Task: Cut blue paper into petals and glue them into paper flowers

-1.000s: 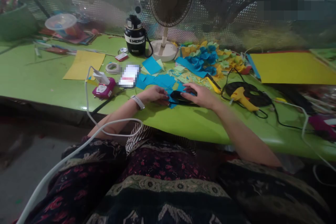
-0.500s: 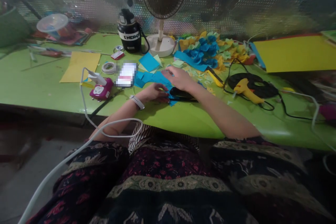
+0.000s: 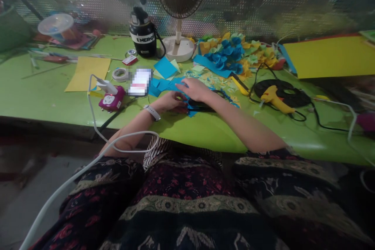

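One white cable (image 3: 60,188) comes first, rising from the lower left and looping across the left forearm, ahead of the green desk (image 3: 205,134). Beyond it, the left hand (image 3: 172,101) rests low at the desk's near part, fingers curled beside blue paper (image 3: 191,114); whether its grip is grasping a piece, I cannot tell. The right hand (image 3: 193,89) reaches across just past it, bent fingers over the same blue paper, its grip likewise unclear. A black object (image 3: 199,103) lies between the left hand and the right forearm, which partly covers it. Left of the hands, a purple adapter (image 3: 109,102) with a white plug (image 3: 106,86) sits near the desk edge, a lit phone (image 3: 140,83) between it and the paper; to the right lie a yellow glue gun (image 3: 277,98) against a black disc (image 3: 301,95) and, nearer the hands, a yellow cutter (image 3: 241,86). Small paper scraps (image 3: 216,77) litter the desk past the right hand. Farther back, a pile of blue, yellow and green crumpled pieces (image 3: 233,52) spreads right of the fan (image 3: 179,50), whose base has a black bottle (image 3: 143,40) close on its left. Behind everything runs a perforated screen (image 3: 240,19).
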Tool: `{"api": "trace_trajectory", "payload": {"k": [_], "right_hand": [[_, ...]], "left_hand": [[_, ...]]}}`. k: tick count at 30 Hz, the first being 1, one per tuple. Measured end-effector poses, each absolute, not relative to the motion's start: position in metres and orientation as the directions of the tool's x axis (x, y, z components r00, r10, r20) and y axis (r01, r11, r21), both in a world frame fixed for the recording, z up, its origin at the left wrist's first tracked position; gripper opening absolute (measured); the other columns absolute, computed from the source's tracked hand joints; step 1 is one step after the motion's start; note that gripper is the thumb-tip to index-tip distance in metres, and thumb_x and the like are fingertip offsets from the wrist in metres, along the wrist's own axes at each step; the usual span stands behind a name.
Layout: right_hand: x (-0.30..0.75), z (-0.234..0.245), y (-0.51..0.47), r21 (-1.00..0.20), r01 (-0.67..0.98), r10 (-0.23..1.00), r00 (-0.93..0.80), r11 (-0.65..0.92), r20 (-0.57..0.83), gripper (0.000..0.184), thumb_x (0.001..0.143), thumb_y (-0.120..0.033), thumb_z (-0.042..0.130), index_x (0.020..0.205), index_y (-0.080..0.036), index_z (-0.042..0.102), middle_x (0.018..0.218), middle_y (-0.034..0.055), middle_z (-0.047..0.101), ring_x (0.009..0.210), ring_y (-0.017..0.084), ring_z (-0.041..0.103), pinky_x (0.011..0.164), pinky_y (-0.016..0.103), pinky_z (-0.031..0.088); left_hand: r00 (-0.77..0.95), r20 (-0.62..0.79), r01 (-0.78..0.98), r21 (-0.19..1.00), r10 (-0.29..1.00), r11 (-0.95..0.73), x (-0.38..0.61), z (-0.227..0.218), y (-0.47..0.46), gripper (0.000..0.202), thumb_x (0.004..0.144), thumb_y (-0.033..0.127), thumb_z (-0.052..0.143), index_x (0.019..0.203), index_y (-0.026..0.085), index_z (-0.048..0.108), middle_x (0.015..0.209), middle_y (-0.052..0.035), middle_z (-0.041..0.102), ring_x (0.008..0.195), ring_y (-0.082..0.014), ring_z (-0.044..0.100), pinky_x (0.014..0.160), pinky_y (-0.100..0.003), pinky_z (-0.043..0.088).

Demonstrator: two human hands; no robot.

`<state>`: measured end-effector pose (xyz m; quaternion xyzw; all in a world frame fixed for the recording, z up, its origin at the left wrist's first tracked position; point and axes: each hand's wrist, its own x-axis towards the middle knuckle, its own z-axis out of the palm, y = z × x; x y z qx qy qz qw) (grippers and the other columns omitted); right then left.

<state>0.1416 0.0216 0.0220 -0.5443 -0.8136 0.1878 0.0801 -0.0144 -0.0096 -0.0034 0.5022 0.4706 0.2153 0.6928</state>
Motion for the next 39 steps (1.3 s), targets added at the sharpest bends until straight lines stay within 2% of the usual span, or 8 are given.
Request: {"api": "trace_trajectory", "payload": {"k": [4, 7, 13, 18, 23, 30, 39], "right_hand": [[0.1411, 0.0164, 0.0226, -0.358, 0.865, 0.926, -0.376, 0.351, -0.001, 0.061, 0.098, -0.066, 0.032, 0.113, -0.016, 0.064, 0.120, 0.0174, 0.069, 0.108, 0.030, 0.061, 0.089, 0.037, 0.043], [0.1408, 0.0145, 0.0222, -0.347, 0.871, 0.930, -0.367, 0.347, 0.010, 0.062, 0.097, -0.068, 0.033, 0.112, -0.017, 0.065, 0.118, 0.0174, 0.069, 0.108, 0.030, 0.061, 0.089, 0.037, 0.043], [0.1405, 0.0139, 0.0226, -0.292, 0.883, 0.925, -0.379, 0.367, 0.017, 0.057, 0.100, -0.061, 0.035, 0.110, -0.015, 0.066, 0.118, 0.0187, 0.069, 0.108, 0.030, 0.061, 0.089, 0.038, 0.043], [0.1399, 0.0134, 0.0226, -0.283, 0.884, 0.924, -0.382, 0.372, 0.022, 0.054, 0.100, -0.059, 0.036, 0.110, -0.015, 0.065, 0.117, 0.0181, 0.069, 0.108, 0.029, 0.061, 0.088, 0.036, 0.042], [0.1385, 0.0176, 0.0192, -0.284, 0.887, 0.927, -0.376, 0.363, 0.011, 0.050, 0.101, -0.057, 0.038, 0.105, -0.016, 0.066, 0.115, 0.0168, 0.070, 0.106, 0.028, 0.060, 0.087, 0.036, 0.041], [0.1385, 0.0208, 0.0170, -0.276, 0.888, 0.926, -0.377, 0.367, 0.017, 0.049, 0.101, -0.055, 0.038, 0.105, -0.016, 0.067, 0.115, 0.0172, 0.070, 0.106, 0.030, 0.061, 0.085, 0.037, 0.043], [0.1386, 0.0184, 0.0181, -0.255, 0.891, 0.924, -0.383, 0.375, 0.019, 0.050, 0.101, -0.055, 0.037, 0.106, -0.015, 0.067, 0.116, 0.0180, 0.070, 0.107, 0.030, 0.062, 0.086, 0.038, 0.043]], "left_hand": [[0.462, -0.440, 0.179, 0.897, 0.770, 0.405, -0.0147, -0.0051, -0.0097, 0.026, 0.083, 0.008, 0.072, 0.102, 0.012, 0.055, 0.072, -0.0048, 0.072, 0.067, -0.0161, 0.073, 0.080, -0.035, 0.060], [0.467, -0.431, 0.165, 0.900, 0.772, 0.403, -0.0146, -0.0062, -0.0095, 0.027, 0.083, 0.008, 0.073, 0.103, 0.012, 0.055, 0.072, -0.0045, 0.072, 0.067, -0.0156, 0.073, 0.079, -0.034, 0.060], [0.461, -0.434, 0.178, 0.900, 0.774, 0.399, -0.0148, -0.0043, -0.0099, 0.025, 0.085, 0.006, 0.070, 0.104, 0.011, 0.055, 0.072, -0.0043, 0.072, 0.067, -0.0152, 0.073, 0.081, -0.035, 0.060], [0.484, -0.427, 0.179, 0.903, 0.763, 0.391, -0.0158, -0.0062, -0.0083, 0.027, 0.083, 0.010, 0.074, 0.101, 0.011, 0.055, 0.072, -0.0057, 0.073, 0.066, -0.0156, 0.073, 0.074, -0.031, 0.060], [0.481, -0.425, 0.168, 0.903, 0.766, 0.395, -0.0160, -0.0069, -0.0084, 0.021, 0.085, 0.007, 0.071, 0.095, 0.013, 0.053, 0.070, -0.0045, 0.073, 0.065, -0.0140, 0.073, 0.070, -0.027, 0.060], [0.473, -0.428, 0.178, 0.903, 0.770, 0.392, -0.0164, -0.0074, -0.0086, 0.022, 0.085, 0.007, 0.070, 0.098, 0.012, 0.054, 0.071, -0.0066, 0.073, 0.067, -0.0158, 0.074, 0.073, -0.030, 0.060], [0.455, -0.446, 0.196, 0.895, 0.771, 0.401, -0.0139, -0.0046, -0.0103, 0.022, 0.086, 0.006, 0.068, 0.101, 0.012, 0.053, 0.070, -0.0052, 0.072, 0.064, -0.0138, 0.073, 0.070, -0.027, 0.059]]}}
